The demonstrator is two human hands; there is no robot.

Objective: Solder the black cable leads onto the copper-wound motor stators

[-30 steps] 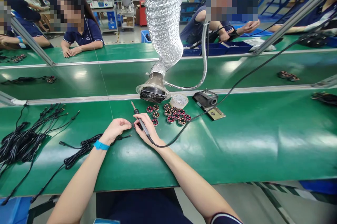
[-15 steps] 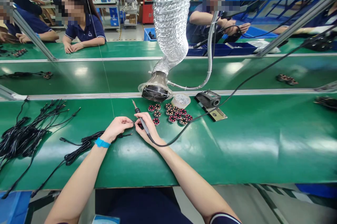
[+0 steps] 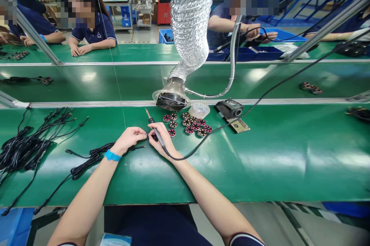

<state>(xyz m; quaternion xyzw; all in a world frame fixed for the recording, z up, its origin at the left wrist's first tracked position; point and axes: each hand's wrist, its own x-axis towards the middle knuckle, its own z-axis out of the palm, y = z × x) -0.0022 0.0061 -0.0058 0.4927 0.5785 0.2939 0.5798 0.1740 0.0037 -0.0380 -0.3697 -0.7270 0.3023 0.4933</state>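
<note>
A soldering iron with a grey handle is gripped in my right hand, its bare metal tip pointing up and away from me. The right fingertips also close at a small dark round part, mostly hidden by the hand. My left hand, with a blue band at the wrist, pinches something tiny and dark close to the right fingertips. A black cable lies coiled beside the left forearm and passes behind the wrist; one end shows below the hand. Several small round parts with red or copper-coloured windings stand just beyond my right hand.
Above the work hangs a fume duct with a black fan grille. A tape roll and a soldering iron stand sit at right. The iron's cord crosses rightward. Black cables pile at left. Co-workers sit opposite.
On the middle green strip, the cable and round parts have shifted left. The co-worker at upper right has moved their hands slightly. My hands hold nearly the same pose.
</note>
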